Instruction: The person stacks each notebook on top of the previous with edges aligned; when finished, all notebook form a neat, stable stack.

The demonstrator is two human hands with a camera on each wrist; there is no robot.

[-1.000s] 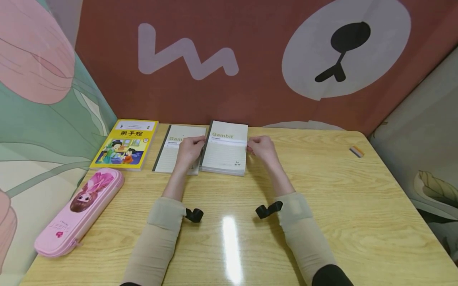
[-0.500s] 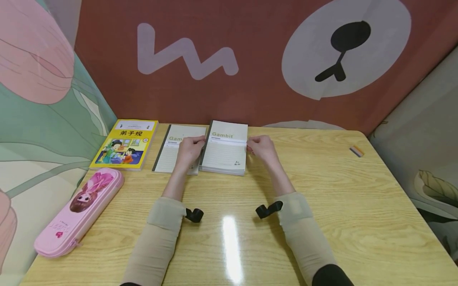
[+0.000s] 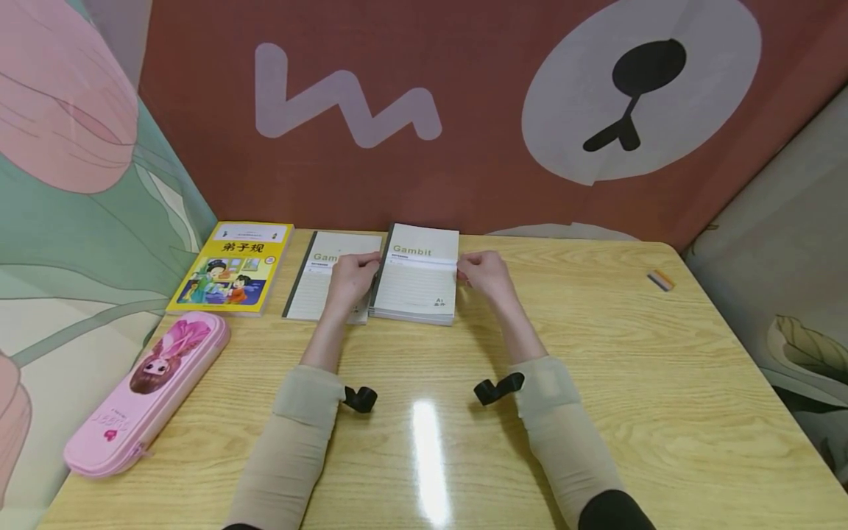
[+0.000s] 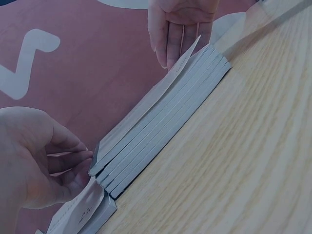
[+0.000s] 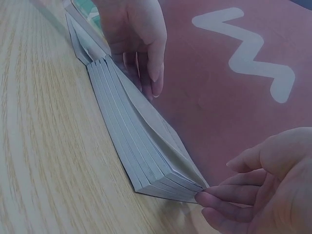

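Note:
A neat stack of white "Gambit" notebooks (image 3: 419,283) with dark spines lies near the back of the table. My left hand (image 3: 353,280) is at the stack's spine side, its fingertips at the spine in the left wrist view. It also partly covers another white notebook (image 3: 306,298) lying to the left. My right hand (image 3: 488,274) touches the stack's opposite edge with its fingertips; the thumb stands apart in the right wrist view. Neither hand grips the stack. The top cover bows up slightly along the near edge in both wrist views.
A yellow picture book (image 3: 232,269) lies to the left of the notebooks. In front of it is a pink pencil case (image 3: 149,394). A small striped eraser-like block (image 3: 660,280) sits at the far right of the wooden table (image 3: 596,412). A red-brown wall panel (image 3: 477,162) rises behind.

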